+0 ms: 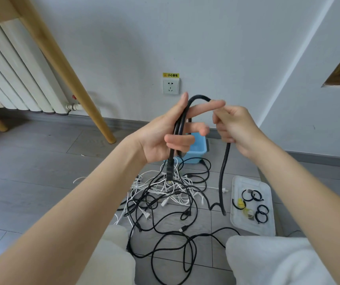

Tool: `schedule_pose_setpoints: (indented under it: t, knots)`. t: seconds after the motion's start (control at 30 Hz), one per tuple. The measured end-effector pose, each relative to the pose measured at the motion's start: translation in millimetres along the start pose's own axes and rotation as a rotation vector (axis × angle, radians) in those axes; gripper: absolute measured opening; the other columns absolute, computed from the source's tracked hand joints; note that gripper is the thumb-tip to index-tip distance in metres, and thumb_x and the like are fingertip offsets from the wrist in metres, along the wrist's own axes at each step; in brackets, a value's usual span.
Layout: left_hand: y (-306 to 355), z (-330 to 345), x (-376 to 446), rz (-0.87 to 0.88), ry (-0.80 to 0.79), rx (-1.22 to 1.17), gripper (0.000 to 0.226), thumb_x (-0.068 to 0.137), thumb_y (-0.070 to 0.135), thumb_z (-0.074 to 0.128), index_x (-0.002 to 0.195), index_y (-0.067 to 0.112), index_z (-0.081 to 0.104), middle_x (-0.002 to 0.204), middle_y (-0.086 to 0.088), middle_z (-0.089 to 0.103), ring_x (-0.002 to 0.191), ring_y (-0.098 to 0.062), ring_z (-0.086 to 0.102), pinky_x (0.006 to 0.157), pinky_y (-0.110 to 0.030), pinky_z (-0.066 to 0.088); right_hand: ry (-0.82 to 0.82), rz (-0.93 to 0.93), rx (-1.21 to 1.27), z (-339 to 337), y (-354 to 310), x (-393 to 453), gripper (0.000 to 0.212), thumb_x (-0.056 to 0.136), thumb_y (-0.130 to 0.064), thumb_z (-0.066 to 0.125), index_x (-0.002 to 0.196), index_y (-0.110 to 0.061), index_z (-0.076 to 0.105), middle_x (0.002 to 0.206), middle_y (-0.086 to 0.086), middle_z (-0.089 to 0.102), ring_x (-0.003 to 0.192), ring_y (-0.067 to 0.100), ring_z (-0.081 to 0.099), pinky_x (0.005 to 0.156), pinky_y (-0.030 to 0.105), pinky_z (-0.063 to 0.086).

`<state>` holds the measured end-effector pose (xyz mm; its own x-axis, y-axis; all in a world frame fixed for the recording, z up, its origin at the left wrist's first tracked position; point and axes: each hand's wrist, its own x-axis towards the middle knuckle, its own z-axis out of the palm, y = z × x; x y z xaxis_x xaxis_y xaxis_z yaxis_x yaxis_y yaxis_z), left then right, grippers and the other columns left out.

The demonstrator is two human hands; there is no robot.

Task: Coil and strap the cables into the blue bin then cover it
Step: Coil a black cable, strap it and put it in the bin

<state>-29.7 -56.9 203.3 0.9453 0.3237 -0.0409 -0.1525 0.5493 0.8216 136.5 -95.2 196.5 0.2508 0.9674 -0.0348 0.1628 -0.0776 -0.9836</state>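
Observation:
My left hand (165, 134) holds a thick black cable (223, 171) folded into loops across its palm, and a plug end hangs below it. My right hand (234, 128) grips the same cable just past the top bend; the free length drops to the floor. Behind my left hand stands the blue bin (198, 150), open and partly hidden. A tangle of black and white cables (165, 194) lies on the floor in front of the bin. A clear lid (252, 204) lies upturned on the right, with several black strap rings in it.
A wall socket (171, 86) with a yellow warning label sits low on the wall. A white radiator (15, 79) and slanting wooden legs (66, 73) stand at the left. My knees in light trousers (267, 262) fill the bottom edge.

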Motion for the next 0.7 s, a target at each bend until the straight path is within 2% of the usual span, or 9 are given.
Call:
schedule_pose_setpoints:
  t: [0.1, 0.17, 0.27, 0.33, 0.37, 0.43, 0.53, 0.63, 0.7]
  knots:
    - [0.3, 7.0, 5.0, 0.002, -0.213, -0.166, 0.056, 0.09, 0.054, 0.03, 0.133, 0.02, 0.045, 0.07, -0.004, 0.062, 0.03, 0.0, 0.028, 0.031, -0.009, 0.029, -0.035, 0.082, -0.1, 14.1, 9.0, 3.0, 0.046, 0.096, -0.047, 0.041, 0.072, -0.01, 0.053, 0.042, -0.008, 0.029, 0.035, 0.008, 0.021, 0.036, 0.015, 0.018]
    - [0.6, 10.1, 6.9, 0.052, -0.192, -0.19, 0.049, 0.091, 0.044, 0.037, 0.133, 0.02, 0.043, 0.076, -0.004, 0.065, 0.031, 0.0, 0.04, 0.031, -0.009, 0.033, -0.144, 0.15, -0.167, 26.0, 14.4, 5.0, 0.042, 0.096, -0.046, 0.039, 0.082, -0.01, 0.055, 0.043, -0.007, 0.032, 0.033, 0.008, 0.022, 0.036, 0.014, 0.019]
    - [7.5, 15.2, 8.2, 0.179, 0.106, -0.149, 0.038, 0.094, 0.032, 0.034, 0.126, 0.019, 0.049, 0.093, -0.002, 0.07, 0.049, -0.005, 0.06, 0.04, -0.011, 0.045, -0.316, 0.242, -0.519, 37.7, 22.4, -1.4, 0.036, 0.098, -0.044, 0.034, 0.083, -0.014, 0.046, 0.052, 0.001, 0.043, 0.034, 0.012, 0.031, 0.035, 0.015, 0.027]
    - [12.9, 10.2, 6.0, 0.313, 0.284, -0.148, 0.032, 0.099, 0.028, 0.031, 0.121, 0.019, 0.052, 0.114, -0.001, 0.065, 0.083, -0.019, 0.07, 0.07, -0.027, 0.059, -0.513, 0.172, -0.828, 42.5, 29.9, -12.7, 0.025, 0.097, -0.036, 0.038, 0.086, -0.014, 0.044, 0.059, 0.004, 0.05, 0.038, 0.014, 0.04, 0.037, 0.02, 0.037]
    - [15.3, 3.5, 5.0, 0.37, 0.373, -0.119, 0.031, 0.099, 0.029, 0.031, 0.121, 0.021, 0.052, 0.124, 0.001, 0.059, 0.097, -0.024, 0.067, 0.085, -0.039, 0.055, -0.593, 0.112, -0.916, 44.5, 33.4, -17.8, 0.022, 0.096, -0.03, 0.042, 0.081, -0.014, 0.043, 0.061, 0.005, 0.051, 0.041, 0.015, 0.044, 0.041, 0.023, 0.042]
    - [18.3, -14.6, 0.1, 0.392, 0.58, 0.019, 0.03, 0.098, 0.032, 0.037, 0.123, 0.027, 0.052, 0.135, 0.009, 0.049, 0.112, -0.027, 0.059, 0.097, -0.053, 0.043, -0.613, -0.077, -1.045, 45.5, 35.5, -22.1, 0.029, 0.095, -0.023, 0.045, 0.067, -0.017, 0.039, 0.064, 0.0, 0.049, 0.055, 0.018, 0.048, 0.054, 0.029, 0.045]
    - [13.4, -35.0, -9.2, 0.247, 0.82, 0.319, 0.033, 0.094, 0.034, 0.051, 0.128, 0.034, 0.052, 0.145, 0.014, 0.039, 0.112, -0.019, 0.059, 0.096, -0.043, 0.042, -0.453, -0.32, -1.135, 39.4, 18.9, -18.0, 0.037, 0.093, -0.027, 0.049, 0.059, -0.023, 0.037, 0.059, -0.009, 0.042, 0.058, 0.009, 0.042, 0.053, 0.028, 0.034]
    - [1.4, -34.6, -13.8, 0.074, 0.79, 0.732, 0.045, 0.099, 0.013, 0.043, 0.138, 0.036, 0.041, 0.152, 0.009, 0.028, 0.103, -0.006, 0.055, 0.083, -0.02, 0.044, -0.353, -0.397, -1.069, 22.5, 5.7, -10.5, 0.031, 0.088, -0.035, 0.06, 0.061, -0.023, 0.049, 0.054, -0.012, 0.044, 0.056, 0.006, 0.043, 0.057, 0.028, 0.035]
    - [-6.9, -29.0, -9.9, 0.001, 0.732, 0.747, 0.043, 0.101, 0.024, 0.037, 0.142, 0.037, 0.035, 0.152, 0.008, 0.027, 0.102, -0.007, 0.053, 0.086, -0.02, 0.044, -0.414, -0.429, -1.006, 19.5, 3.0, -10.9, 0.023, 0.084, -0.035, 0.066, 0.066, -0.021, 0.06, 0.052, -0.014, 0.046, 0.053, 0.002, 0.046, 0.055, 0.021, 0.033]
